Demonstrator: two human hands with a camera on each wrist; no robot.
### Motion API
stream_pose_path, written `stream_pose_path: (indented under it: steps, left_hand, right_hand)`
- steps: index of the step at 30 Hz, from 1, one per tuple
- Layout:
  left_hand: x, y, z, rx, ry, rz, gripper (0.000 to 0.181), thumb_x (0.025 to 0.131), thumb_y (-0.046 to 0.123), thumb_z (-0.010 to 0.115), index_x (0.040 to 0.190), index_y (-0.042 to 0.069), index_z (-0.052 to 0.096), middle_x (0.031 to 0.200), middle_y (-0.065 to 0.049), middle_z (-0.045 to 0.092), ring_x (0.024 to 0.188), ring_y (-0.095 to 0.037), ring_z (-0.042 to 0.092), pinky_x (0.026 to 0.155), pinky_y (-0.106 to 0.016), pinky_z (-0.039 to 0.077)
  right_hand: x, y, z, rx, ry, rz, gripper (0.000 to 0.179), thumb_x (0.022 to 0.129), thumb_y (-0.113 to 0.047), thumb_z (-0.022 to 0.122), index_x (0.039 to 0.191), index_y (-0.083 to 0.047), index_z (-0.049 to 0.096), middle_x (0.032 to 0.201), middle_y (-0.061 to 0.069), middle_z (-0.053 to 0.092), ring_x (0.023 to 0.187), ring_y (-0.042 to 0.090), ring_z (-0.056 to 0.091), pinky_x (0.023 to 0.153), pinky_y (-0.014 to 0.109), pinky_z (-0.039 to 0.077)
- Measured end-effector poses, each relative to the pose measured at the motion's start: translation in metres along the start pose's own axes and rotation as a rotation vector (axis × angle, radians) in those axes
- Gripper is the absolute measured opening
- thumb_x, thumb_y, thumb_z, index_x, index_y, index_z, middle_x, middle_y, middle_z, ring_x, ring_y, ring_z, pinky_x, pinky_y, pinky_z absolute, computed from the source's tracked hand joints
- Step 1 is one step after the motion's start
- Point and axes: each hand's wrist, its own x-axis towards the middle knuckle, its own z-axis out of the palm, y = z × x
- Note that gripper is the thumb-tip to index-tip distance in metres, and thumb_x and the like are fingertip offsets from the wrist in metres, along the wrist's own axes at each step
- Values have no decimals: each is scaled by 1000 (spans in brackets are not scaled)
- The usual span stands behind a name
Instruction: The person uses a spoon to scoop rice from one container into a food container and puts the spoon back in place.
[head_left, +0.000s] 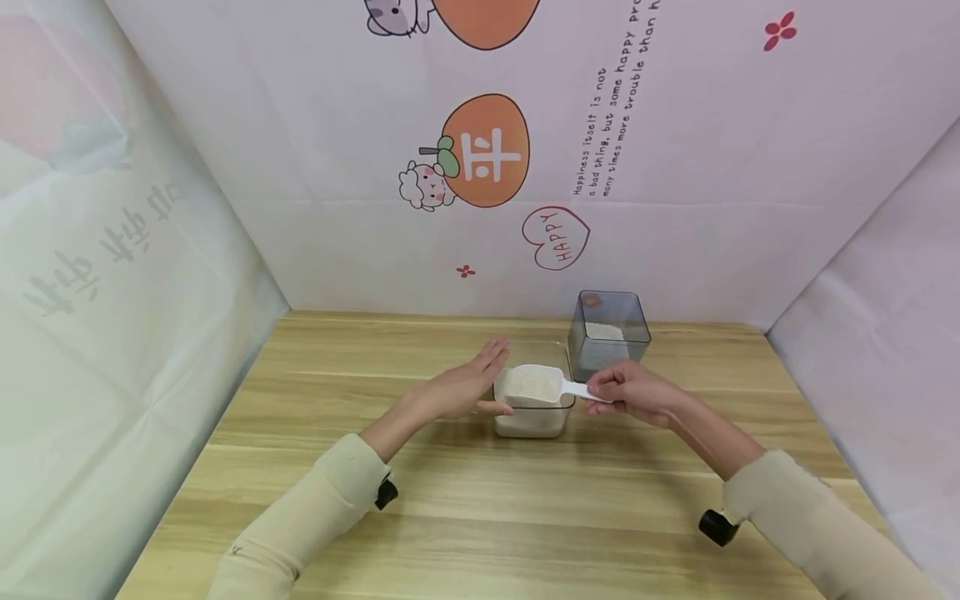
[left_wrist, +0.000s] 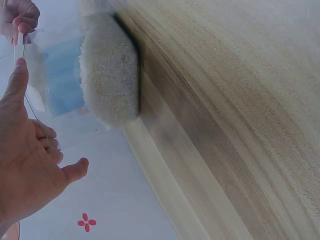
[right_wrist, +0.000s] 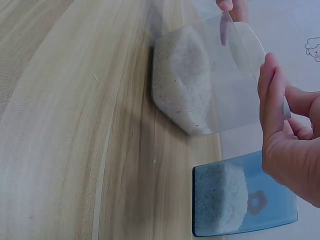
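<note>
A white scoop (head_left: 561, 385) filled with rice lies level at the mouth of a clear square container (head_left: 529, 425). My right hand (head_left: 637, 392) pinches the scoop's handle from the right. On the container's left side, my left hand (head_left: 459, 390) rests against the rim with its fingers extended and thumb apart. Rice (left_wrist: 111, 70) fills the lower part of the clear container in the left wrist view. Behind and to the right stands a blue-grey transparent container (head_left: 609, 354), holding rice (right_wrist: 220, 197) too, close to my right hand.
The wood-grain table (head_left: 465, 517) ends at a printed white cloth backdrop (head_left: 337, 208), with cloth also hanging at both sides. A few stray grains lie on the table in the right wrist view.
</note>
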Motion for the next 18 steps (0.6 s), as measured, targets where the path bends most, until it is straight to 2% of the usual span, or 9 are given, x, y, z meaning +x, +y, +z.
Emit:
stream_pose_path:
  steps: [7,13,18]
  left_hand:
    - [0,-1,0,7,6,8,103,94,62,53,160,6,-2,168,-7,-14,157,-25,-7,122,-40,29]
    - [1,-2,1,2,1,9,103,94,63,52,160,5,-2,168,-6,-14,157,-23,-8,123,-40,28]
    - [1,-3,3,7,12,18,104,94,63,53,160,4,-2,168,-7,-14,157,-24,-7,125,-39,22]
  right_hand:
    - [-9,-4,0,-26,60,-13,19,101,2,49,106,14,63,82,3,70,78,8,71,74,16,58]
    - [-17,-8,-4,-35,90,-21,18,101,3,48,104,9,65,82,2,70,77,7,71,73,17,58]
    - [-24,-10,-7,-21,94,-32,18,102,0,49,103,7,66,82,3,71,76,7,70,73,18,59]
